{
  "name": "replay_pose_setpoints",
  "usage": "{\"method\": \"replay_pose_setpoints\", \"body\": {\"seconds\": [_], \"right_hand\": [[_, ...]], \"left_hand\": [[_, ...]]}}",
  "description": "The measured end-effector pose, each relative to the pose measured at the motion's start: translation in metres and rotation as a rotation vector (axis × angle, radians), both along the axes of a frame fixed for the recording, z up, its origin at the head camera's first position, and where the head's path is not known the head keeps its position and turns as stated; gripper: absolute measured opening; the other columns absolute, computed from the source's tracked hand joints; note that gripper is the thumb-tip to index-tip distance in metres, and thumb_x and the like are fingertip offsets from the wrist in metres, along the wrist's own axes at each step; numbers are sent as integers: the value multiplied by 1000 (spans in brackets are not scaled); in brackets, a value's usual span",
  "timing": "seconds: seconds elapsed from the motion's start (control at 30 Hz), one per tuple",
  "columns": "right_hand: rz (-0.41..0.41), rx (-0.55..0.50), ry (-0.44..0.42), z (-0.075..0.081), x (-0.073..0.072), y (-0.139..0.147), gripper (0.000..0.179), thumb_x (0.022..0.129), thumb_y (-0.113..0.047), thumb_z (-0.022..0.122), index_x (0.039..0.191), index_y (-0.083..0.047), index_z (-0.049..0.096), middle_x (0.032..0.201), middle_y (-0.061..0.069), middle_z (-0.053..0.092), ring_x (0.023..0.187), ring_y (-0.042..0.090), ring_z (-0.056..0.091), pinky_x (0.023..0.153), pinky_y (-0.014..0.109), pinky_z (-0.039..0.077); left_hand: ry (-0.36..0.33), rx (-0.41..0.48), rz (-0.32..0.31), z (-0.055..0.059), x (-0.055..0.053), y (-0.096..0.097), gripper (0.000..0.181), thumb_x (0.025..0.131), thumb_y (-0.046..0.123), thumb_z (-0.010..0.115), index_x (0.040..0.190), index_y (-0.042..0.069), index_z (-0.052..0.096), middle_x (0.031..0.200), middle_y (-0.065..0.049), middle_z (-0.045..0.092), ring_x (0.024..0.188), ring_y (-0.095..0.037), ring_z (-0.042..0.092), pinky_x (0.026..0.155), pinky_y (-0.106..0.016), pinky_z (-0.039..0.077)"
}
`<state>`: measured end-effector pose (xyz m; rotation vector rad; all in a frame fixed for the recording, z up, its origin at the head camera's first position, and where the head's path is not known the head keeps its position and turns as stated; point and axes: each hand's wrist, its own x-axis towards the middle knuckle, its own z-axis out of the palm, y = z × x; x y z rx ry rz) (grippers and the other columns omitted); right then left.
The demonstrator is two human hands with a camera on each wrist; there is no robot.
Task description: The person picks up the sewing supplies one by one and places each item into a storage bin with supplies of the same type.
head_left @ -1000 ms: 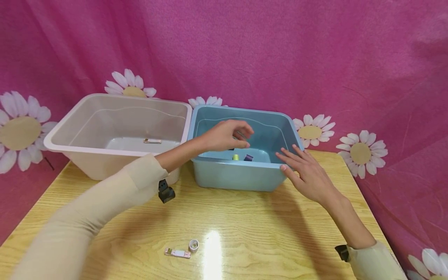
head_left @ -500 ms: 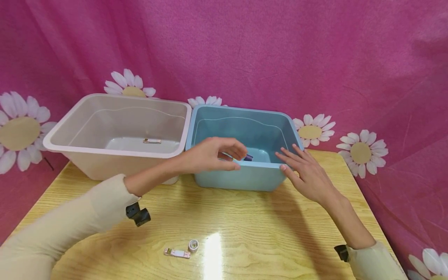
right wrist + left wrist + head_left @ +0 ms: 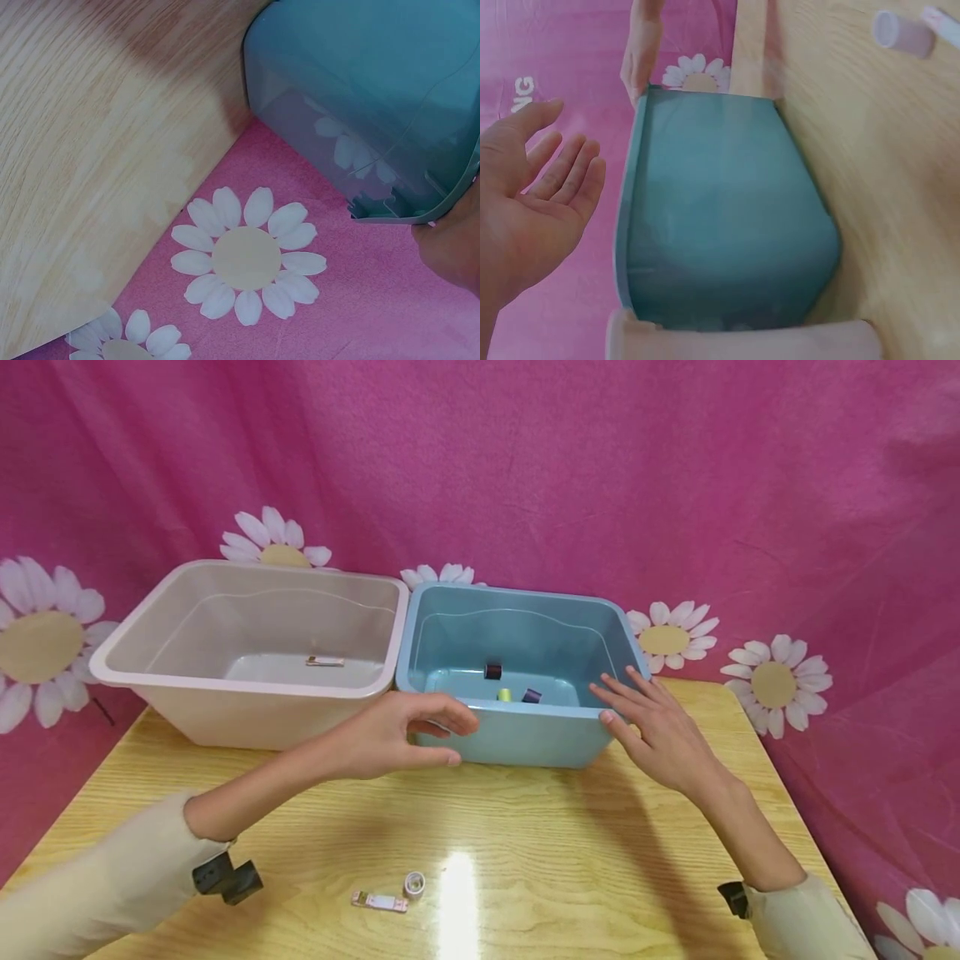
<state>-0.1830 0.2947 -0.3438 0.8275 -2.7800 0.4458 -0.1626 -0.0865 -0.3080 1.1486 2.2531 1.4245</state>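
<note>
The head view looks forward and down; both wrist views (nearer in) share the blue bin [image 3: 525, 740].

Pale yellow-brown, wood-grained desk [image 3: 525, 843]: is carrying a bright white streak of reflected light [image 3: 457, 902]. Magenta-pink fabric backdrop [image 3: 525, 460]: is hanging behind the desk and along both its sides. Large, printed, white-petalled daisies [image 3: 772, 685] with pale yellow centres: are running across the backdrop's lower part. White lettering [image 3: 523, 94], "NG": is showing on the backdrop, left wrist view.
</note>
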Motion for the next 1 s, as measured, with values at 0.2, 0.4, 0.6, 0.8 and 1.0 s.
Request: {"method": "replay_pose_setpoints", "body": {"seconds": [0.2, 0.4, 0.6, 0.8, 1.0], "right_hand": [[-1, 4, 3, 0, 0, 0, 47, 104, -31, 54, 147, -13, 51, 153, 11, 43, 147, 40, 22, 118, 56, 11], [5, 8, 10, -1, -1, -1, 47, 104, -31, 54, 147, -12, 51, 152, 11, 44, 146, 41, 22, 117, 56, 13], [3, 9, 14, 0, -2, 0, 47, 103, -30, 54, 147, -13, 51, 152, 11, 44, 146, 41, 23, 119, 53, 11], [-3, 9, 11, -1, -1, 0, 47, 103, -30, 54, 147, -12, 52, 152, 11, 44, 146, 41, 22, 117, 57, 12], [-5, 5, 4, -1, 0, -1, 47, 103, -29, 55, 147, -12, 52, 152, 11, 44, 147, 40, 21, 118, 54, 11]], "left_hand": [[-17, -11, 27, -18, 7, -15, 35, 90, 9, 76, 123, 4, 66, 119, -2, 68, 111, -17, 63, 96, -35, 50], [-47, -3, 43, -39, 14, -24, 34, 90, 11, 75, 122, 7, 66, 118, -2, 68, 112, -19, 63, 99, -39, 49], [-116, 36, 11, -61, 22, -26, 33, 89, 10, 75, 120, 3, 65, 117, -4, 67, 111, -24, 62, 96, -37, 50], [-193, 65, 37, -82, 33, -29, 36, 88, 11, 77, 121, 2, 64, 120, -7, 66, 113, -26, 62, 96, -35, 50], [-258, 75, 54, -98, 44, -37, 36, 91, 14, 75, 123, 2, 62, 124, -15, 62, 116, -35, 59, 98, -36, 49]]}}
